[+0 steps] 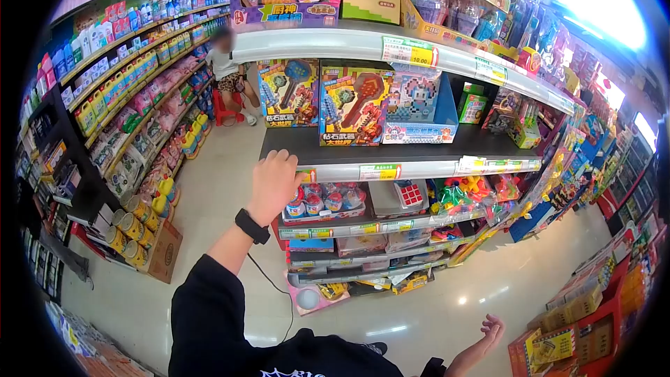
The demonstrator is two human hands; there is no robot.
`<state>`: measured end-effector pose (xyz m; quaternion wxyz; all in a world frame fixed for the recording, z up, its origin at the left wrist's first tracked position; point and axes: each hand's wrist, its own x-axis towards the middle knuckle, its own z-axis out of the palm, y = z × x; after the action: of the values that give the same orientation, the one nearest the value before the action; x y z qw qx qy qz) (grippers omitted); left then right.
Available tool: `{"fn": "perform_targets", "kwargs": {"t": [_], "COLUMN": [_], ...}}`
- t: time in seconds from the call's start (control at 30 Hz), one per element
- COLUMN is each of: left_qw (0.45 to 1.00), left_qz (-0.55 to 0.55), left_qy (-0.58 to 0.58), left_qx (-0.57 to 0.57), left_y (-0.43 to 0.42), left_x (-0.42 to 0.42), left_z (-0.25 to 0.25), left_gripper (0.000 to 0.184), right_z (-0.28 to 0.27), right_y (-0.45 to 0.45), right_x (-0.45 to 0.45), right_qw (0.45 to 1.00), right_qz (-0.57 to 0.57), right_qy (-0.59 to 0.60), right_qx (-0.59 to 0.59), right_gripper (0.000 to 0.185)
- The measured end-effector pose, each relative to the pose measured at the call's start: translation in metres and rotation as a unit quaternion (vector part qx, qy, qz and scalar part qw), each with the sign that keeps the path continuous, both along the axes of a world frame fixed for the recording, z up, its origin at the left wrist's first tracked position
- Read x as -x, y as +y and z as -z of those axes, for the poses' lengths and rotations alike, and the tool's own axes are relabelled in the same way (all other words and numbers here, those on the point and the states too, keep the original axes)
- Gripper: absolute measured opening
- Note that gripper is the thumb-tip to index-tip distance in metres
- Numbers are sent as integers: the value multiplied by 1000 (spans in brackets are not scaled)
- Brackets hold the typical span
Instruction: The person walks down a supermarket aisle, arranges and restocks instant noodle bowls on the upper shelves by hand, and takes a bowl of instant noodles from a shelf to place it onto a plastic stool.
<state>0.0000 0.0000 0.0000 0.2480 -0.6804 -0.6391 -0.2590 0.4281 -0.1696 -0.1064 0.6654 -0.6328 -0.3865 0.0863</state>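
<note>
My left hand (276, 180), with a black watch (252, 227) on the wrist, is at the left front corner of a dark shelf (335, 157). Its fingers are bent over the shelf's edge, and the thumb side lies by a price label (306, 176). Behind it on that shelf stand a toy box with a blue hammer picture (289, 94), a similar orange toy box (354, 106) and a blue-and-white display box (420, 108). Low at the right, my right hand (488, 338) hangs apart from everything, fingers loosely spread with nothing in them.
Lower shelves hold round toys in a tray (324, 200) and a red-and-white cube puzzle (410, 194). Bottles and packets line the left shelves (146, 49). A person (227, 77) sits on a red stool beyond. A red display stand (593, 328) is at lower right.
</note>
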Motion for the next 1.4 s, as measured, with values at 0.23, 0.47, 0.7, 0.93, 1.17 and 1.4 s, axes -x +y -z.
{"fn": "perform_targets", "kwargs": {"t": [0.23, 0.47, 0.7, 0.93, 1.17, 1.4], "left_qw": [1000, 1000, 999, 998, 997, 994], "left_qz": [10, 14, 31, 40, 66, 86], "left_qy": [11, -23, -34, -27, -12, -15], "left_qx": [-9, -13, -26, -27, -43, -64], "left_y": [-3, -5, -3, -5, -2, 0], "left_x": [6, 7, 5, 2, 3, 3], "left_z": [-3, -1, 2, 1, 3, 7], "left_gripper": [21, 19, 18, 17, 17, 16], "right_z": [4, 6, 6, 3, 4, 5], "right_y": [-7, -5, -4, -6, -6, -6], "right_x": [11, 9, 4, 3, -1, -5], "right_qw": [1000, 1000, 1000, 1000, 1000, 1000], "right_qz": [1, -2, -6, -1, -4, -5], "right_qy": [1, 1, -1, 4, 3, -6], "right_qx": [5, -3, -5, -3, -5, -7], "right_gripper": [32, 32, 31, 30, 30, 32]}}
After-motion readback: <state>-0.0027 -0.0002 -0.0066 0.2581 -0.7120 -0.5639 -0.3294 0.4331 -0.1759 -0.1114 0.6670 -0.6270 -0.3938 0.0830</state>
